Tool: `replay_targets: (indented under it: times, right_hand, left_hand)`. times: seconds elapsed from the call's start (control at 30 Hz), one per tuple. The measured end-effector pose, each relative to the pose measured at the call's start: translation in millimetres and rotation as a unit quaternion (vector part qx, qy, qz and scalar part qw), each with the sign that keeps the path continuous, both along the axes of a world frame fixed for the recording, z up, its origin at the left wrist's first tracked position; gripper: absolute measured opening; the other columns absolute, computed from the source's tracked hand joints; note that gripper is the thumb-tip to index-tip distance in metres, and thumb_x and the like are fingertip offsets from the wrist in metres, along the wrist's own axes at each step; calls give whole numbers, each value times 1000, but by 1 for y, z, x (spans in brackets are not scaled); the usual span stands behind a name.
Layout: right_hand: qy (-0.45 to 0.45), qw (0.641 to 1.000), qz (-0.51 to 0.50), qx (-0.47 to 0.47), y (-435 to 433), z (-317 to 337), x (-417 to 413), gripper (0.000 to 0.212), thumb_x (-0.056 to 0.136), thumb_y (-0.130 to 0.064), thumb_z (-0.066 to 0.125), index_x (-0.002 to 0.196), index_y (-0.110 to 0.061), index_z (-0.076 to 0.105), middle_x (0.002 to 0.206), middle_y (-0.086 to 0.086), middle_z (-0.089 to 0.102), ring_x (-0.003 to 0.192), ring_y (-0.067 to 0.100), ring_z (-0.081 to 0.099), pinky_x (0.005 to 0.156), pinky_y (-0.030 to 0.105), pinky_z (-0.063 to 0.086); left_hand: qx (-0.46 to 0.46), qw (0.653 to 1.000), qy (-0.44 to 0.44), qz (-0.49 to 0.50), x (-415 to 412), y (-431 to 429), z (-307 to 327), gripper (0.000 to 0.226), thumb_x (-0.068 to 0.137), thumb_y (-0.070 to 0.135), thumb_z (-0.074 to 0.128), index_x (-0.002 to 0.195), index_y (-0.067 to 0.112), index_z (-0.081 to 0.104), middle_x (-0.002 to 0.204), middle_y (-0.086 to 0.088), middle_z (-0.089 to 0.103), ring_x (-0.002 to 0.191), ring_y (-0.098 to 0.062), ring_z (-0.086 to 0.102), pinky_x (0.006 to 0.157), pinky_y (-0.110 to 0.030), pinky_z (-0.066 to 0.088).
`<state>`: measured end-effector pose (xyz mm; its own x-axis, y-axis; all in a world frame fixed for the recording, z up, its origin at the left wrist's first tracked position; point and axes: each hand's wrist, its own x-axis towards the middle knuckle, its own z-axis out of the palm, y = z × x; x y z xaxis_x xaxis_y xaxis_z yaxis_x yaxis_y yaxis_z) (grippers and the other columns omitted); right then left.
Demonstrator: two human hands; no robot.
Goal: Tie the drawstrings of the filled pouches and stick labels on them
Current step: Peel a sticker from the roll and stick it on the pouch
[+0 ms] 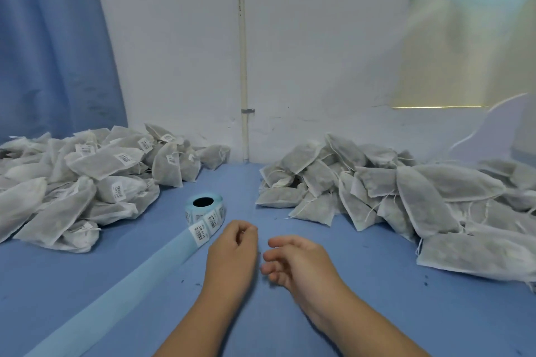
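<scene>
Pouches (420, 191) heaped either side beyond left hand (232, 246), right hand (301, 261).

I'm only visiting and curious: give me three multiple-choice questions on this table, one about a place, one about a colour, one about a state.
1. Where is the roll of white barcode labels on pale blue backing?
A) on a chair
B) on the table, beside the left heap of grey-white fabric drawstring pouches
C) in a hand

2. What colour is the cloth table cover?
A) red
B) blue
C) green

3. The pouches in the left heap:
A) carry barcode stickers
B) are all bare
C) lie cut open

Answers: 1 B, the roll stands on the cloth next to that heap; 2 B, the cover is blue all over; 3 A, stickers show on several pouches.
</scene>
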<state>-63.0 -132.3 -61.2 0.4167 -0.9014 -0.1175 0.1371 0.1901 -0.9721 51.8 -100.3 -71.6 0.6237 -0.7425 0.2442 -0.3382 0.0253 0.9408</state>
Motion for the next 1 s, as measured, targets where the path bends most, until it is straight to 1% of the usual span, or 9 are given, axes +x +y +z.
replay_targets:
  times: [0.13, 0.27, 0.37, 0.5, 0.6, 0.7, 0.77, 0.9, 1.0]
  right_hand:
    - [94, 992, -39, -71, -59, 40, -1, 18, 92, -2, 46, 105, -9, 57, 86, 8, 60, 56, 19, 63, 49, 27, 47]
    - [124, 984, -87, -89, -129, 77, 6, 49, 89, -2, 50, 135, -19, 45, 102, 10, 57, 72, 26, 66, 56, 30, 50]
    - [187, 975, -75, -92, -162, 80, 22, 61, 88, -7, 54, 143, -28, 36, 124, 13, 49, 89, 31, 66, 67, 34, 55]
    - [257, 962, -53, -82, -172, 76, 43, 14, 89, -6, 51, 94, -20, 54, 99, 11, 47, 67, 25, 58, 56, 29, 48]
    - [231, 967, -64, -83, -175, 71, 51, 10, 92, -5, 50, 90, -15, 51, 89, 8, 50, 66, 21, 56, 51, 28, 45]
    - [208, 966, -73, -133, -170, 66, 52, 23, 92, -4, 49, 76, -20, 46, 97, 11, 53, 73, 23, 56, 72, 37, 53]
    - [244, 946, -72, -203, -150, 63, 48, 27, 89, -4, 48, 70, -22, 43, 90, 11, 52, 81, 24, 53, 82, 44, 51]
    - [331, 868, -91, -359, -89, 48, 22, 13, 81, -9, 49, 68, -8, 47, 62, 4, 45, 61, 18, 39, 59, 31, 35]
    - [367, 810, -94, -448, -37, 32, -4, 13, 86, -14, 53, 86, -7, 63, 82, 6, 63, 77, 19, 55, 74, 35, 43]
  left_hand:
    - [11, 1000, 17, 12, 5, -9, -6, 16, 92, 25, 55, 78, 24, 63, 70, 11, 65, 59, 4, 53, 52, -12, 37]
    - [43, 999, -21, -24, 1, -7, -10, 17, 91, 23, 54, 76, 25, 62, 57, 17, 57, 53, 4, 49, 53, -6, 38]
    - [46, 998, -24, -22, 5, -8, -9, 18, 90, 22, 51, 77, 27, 61, 69, 19, 61, 56, 7, 50, 54, -5, 38]
    - [70, 997, -31, -23, 3, -8, -7, 17, 89, 24, 49, 77, 31, 59, 74, 28, 60, 61, 10, 52, 51, -15, 34]
    - [72, 997, -30, -25, 3, -8, -8, 17, 88, 24, 48, 78, 31, 59, 72, 29, 59, 60, 9, 51, 53, -20, 35]
    - [72, 997, -26, -28, 5, -8, -9, 16, 88, 24, 48, 79, 31, 60, 73, 32, 59, 62, 12, 51, 54, -20, 35]
    - [67, 997, -20, -28, 5, -8, -9, 15, 88, 23, 48, 80, 30, 60, 73, 32, 59, 62, 11, 52, 55, -21, 35]
    - [48, 998, -9, -26, 4, -7, -8, 16, 88, 22, 51, 79, 29, 62, 70, 20, 63, 63, 11, 53, 52, -13, 36]
    - [41, 998, -1, -42, 6, -6, -6, 13, 87, 22, 56, 80, 30, 64, 68, 16, 63, 59, 7, 53, 55, -17, 36]
